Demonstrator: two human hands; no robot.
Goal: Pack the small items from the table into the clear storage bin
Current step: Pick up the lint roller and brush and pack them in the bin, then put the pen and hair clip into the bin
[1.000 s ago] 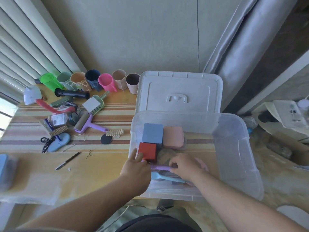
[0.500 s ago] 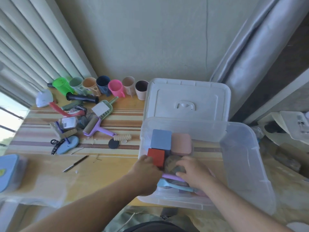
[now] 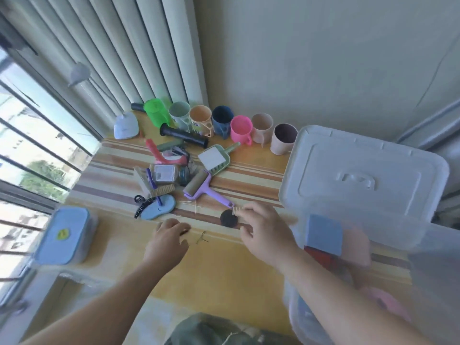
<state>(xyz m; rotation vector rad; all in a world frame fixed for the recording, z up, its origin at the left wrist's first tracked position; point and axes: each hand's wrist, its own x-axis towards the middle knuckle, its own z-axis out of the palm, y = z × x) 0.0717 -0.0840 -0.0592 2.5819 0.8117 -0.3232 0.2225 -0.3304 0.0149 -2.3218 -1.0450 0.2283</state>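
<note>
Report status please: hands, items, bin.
Left hand curled over the table, contents unclear. Right hand pinching the small comb beside the black disc. Bin open at right, partly filled. Nothing blocks the way.

Bright daylight enters through the window (image 3: pixel 29 150) at left, edges bend strongly, and motion blur softens everything.

Two bare forearms with no sleeves in view, left hand (image 3: pixel 167 241) and right hand (image 3: pixel 265 230) without rings, watch or gloves, blurred dark olive-green garment (image 3: pixel 209 329) at the bottom edge of the frame, pale streaks across its fabric
</note>
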